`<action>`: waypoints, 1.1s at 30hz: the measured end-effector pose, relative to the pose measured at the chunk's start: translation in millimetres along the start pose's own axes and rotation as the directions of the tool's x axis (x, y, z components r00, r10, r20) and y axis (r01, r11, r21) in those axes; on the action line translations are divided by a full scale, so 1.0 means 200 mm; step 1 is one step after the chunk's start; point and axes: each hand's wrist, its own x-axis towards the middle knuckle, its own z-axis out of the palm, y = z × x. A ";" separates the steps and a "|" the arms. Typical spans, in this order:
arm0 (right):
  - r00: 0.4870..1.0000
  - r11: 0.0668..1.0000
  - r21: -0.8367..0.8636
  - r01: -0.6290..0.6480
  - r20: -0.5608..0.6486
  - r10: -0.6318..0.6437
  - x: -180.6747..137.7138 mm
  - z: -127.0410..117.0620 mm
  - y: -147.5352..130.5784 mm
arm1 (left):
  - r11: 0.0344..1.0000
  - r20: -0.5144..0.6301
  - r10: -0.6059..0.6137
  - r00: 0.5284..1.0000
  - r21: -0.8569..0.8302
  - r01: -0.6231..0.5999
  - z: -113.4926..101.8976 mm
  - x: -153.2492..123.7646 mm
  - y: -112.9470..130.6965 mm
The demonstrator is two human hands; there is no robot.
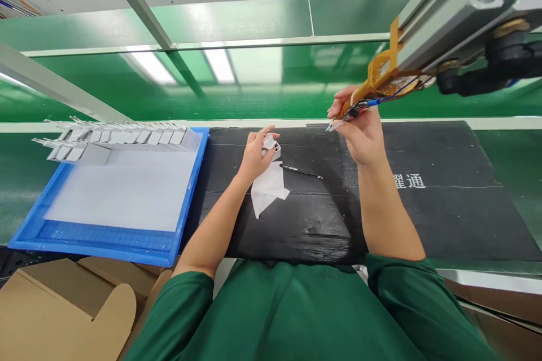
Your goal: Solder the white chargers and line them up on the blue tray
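Observation:
My left hand (pixel 255 155) is closed on a white cloth (pixel 268 188) and a small white piece, held just above the black mat (pixel 444 203). My right hand (pixel 359 127) is raised and pinches a small circuit strip (pixel 353 111) with blue and black wires, right under the yellow holder (pixel 381 70) of the overhead metal fixture. A thin black stick (pixel 301 171) lies on the mat between my hands.
A blue tray (pixel 105 240) at left holds a white sheet and rows of small white parts (pixel 118 136). Brown cardboard boxes (pixel 68 316) sit at lower left. The green conveyor (pixel 254 101) runs behind the mat. The metal fixture (pixel 461 11) hangs at upper right.

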 end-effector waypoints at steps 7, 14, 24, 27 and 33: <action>1.000 0.994 -0.109 -0.005 0.007 0.005 0.00 -0.01 0.01 | 0.985 0.155 0.077 0.985 0.138 -0.099 -0.05 -0.03 0.03; 1.000 0.995 -0.096 -0.007 0.017 0.009 0.00 -0.01 0.00 | 0.982 0.075 0.014 0.997 0.185 -0.027 0.00 -0.02 0.04; 0.999 0.993 -0.114 -0.037 0.008 0.038 0.00 0.00 -0.02 | 0.910 0.267 0.009 0.964 0.396 -0.119 -0.05 -0.02 0.05; 1.000 0.994 -0.104 -0.025 0.015 0.027 0.00 0.00 -0.02 | 0.855 0.290 0.039 0.956 0.486 -0.182 -0.05 -0.02 0.06; 1.000 0.996 -0.088 -0.015 0.023 0.017 0.00 0.00 -0.01 | 0.842 0.277 0.048 0.960 0.506 -0.188 -0.04 -0.03 0.05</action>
